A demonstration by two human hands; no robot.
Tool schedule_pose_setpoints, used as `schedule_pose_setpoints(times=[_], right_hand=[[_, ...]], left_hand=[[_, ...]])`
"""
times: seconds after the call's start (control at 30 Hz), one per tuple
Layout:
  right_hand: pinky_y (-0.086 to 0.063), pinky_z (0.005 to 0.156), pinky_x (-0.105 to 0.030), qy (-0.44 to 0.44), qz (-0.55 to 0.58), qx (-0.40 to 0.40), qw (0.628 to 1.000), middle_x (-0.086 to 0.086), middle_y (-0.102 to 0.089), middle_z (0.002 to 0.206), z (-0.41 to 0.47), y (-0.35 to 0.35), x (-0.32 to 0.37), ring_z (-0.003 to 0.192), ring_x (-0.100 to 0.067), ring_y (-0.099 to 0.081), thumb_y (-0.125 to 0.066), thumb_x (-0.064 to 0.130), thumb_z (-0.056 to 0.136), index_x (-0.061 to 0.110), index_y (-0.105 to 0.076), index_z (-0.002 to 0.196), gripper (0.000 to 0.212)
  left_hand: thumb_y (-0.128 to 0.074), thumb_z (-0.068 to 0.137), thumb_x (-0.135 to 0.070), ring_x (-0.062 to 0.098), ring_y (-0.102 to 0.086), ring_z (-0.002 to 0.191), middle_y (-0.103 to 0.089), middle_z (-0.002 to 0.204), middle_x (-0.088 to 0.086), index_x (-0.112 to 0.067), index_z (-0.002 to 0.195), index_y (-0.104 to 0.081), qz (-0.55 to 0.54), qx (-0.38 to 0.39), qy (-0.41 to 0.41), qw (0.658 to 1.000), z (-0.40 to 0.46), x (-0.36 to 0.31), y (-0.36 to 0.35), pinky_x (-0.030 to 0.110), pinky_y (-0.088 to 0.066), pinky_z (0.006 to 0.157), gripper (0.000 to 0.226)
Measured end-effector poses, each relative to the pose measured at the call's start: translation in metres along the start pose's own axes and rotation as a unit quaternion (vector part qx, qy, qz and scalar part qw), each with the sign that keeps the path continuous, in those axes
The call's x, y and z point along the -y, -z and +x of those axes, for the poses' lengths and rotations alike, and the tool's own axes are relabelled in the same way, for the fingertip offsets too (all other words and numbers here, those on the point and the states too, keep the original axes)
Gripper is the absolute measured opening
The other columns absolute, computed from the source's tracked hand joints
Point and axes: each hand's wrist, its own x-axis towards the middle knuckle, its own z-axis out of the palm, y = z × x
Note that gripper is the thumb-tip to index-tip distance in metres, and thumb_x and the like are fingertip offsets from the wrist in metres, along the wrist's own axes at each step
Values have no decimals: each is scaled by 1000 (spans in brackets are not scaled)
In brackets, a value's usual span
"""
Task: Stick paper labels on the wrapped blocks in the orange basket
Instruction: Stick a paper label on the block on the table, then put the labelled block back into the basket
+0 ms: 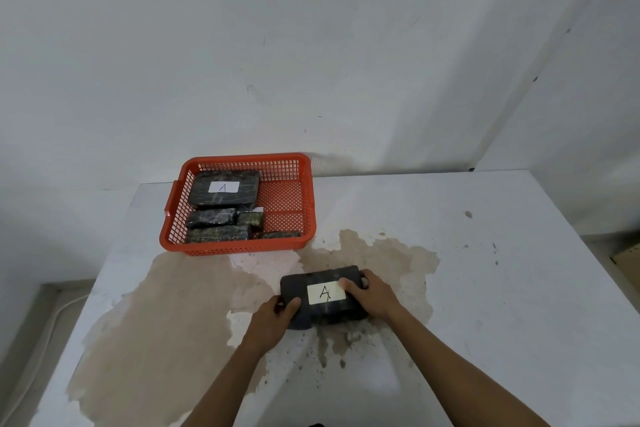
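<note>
A dark wrapped block [320, 279] lies on the table in front of me with a white paper label [326, 293] marked "A" on its top. My left hand [273, 319] grips the block's left end. My right hand [370, 295] holds its right end, thumb pressing on the label's right edge. The orange basket [287, 204] stands at the table's far left. Inside it lies a large wrapped block [225, 199] bearing a white "A" label [223, 187], with several smaller unlabelled wrapped blocks [211, 218] in front of it.
The white table [485, 270] has a large brown patch of worn surface under and left of the block. A white wall rises behind the table. A cardboard box corner [627, 258] shows past the table's right edge.
</note>
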Motion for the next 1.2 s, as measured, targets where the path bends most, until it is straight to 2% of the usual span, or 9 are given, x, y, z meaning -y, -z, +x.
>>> schedule_pose_setpoints(times=[0.17,0.27,0.37,0.53,0.7,0.87,0.97,1.1,1.2], right_hand=[[-52,94,-38,-2,-2,82,997,-5,-54,136,-3,7,-1,113,-22,-57,-54,70,83,20,-41,135,73],[-58,84,-40,-15,68,120,990,-5,-58,128,-16,17,5,100,-22,-65,-59,71,76,22,-42,129,75],[-61,74,-41,-16,130,145,981,-7,-62,117,-29,29,20,86,-26,-72,-66,70,73,23,-44,122,72],[-61,74,-46,39,133,166,976,-2,-62,120,-34,45,61,101,-25,-65,-59,66,82,30,-49,123,56],[-61,71,-42,93,156,128,975,-2,-62,120,-32,41,106,98,-24,-67,-49,57,94,22,-52,126,48],[-61,74,-43,93,191,68,975,-1,-62,120,-13,28,138,101,-21,-65,-45,57,95,21,-48,128,48],[-60,78,-42,81,197,33,976,-1,-61,123,4,17,156,103,-20,-64,-42,58,95,21,-44,131,52],[-61,73,-39,75,189,5,979,-4,-60,123,32,1,183,96,-22,-67,-37,57,97,20,-37,133,52],[-61,73,-38,69,162,-21,984,-2,-58,121,54,-10,203,92,-21,-67,-34,56,98,22,-31,137,52]], left_hand=[[-57,86,-50,21,-59,100,-59,117,4,-15,123,-52,-110,2,24,994,-4,1,1,30,-50,84,51],[-64,82,-46,24,-64,103,-63,118,4,-20,121,-54,-252,3,18,968,-10,-8,12,39,-57,84,48],[-67,81,-43,22,-65,103,-66,116,3,-23,119,-60,-297,-14,-23,954,-10,-23,30,40,-58,81,44],[-64,84,-40,17,-65,97,-69,105,-2,-30,102,-68,-290,-52,-87,952,0,-64,64,26,-57,69,21],[-58,90,-36,18,-64,100,-66,104,-3,-31,101,-63,-268,-125,-125,947,23,-95,93,34,-56,82,12],[-56,89,-43,18,-58,109,-57,128,3,-22,135,-46,-169,-136,-155,964,41,-95,124,39,-52,92,51],[-56,90,-40,16,-53,114,-53,131,0,-22,141,-39,-118,-125,-173,970,50,-97,137,37,-49,96,56],[-51,94,-32,7,-56,98,-50,118,-6,-21,143,-35,-62,-103,-197,973,60,-94,146,21,-54,73,53],[-51,93,-34,8,-60,97,-54,129,0,-19,140,-39,-36,-131,-195,971,75,-72,166,17,-54,68,51]])
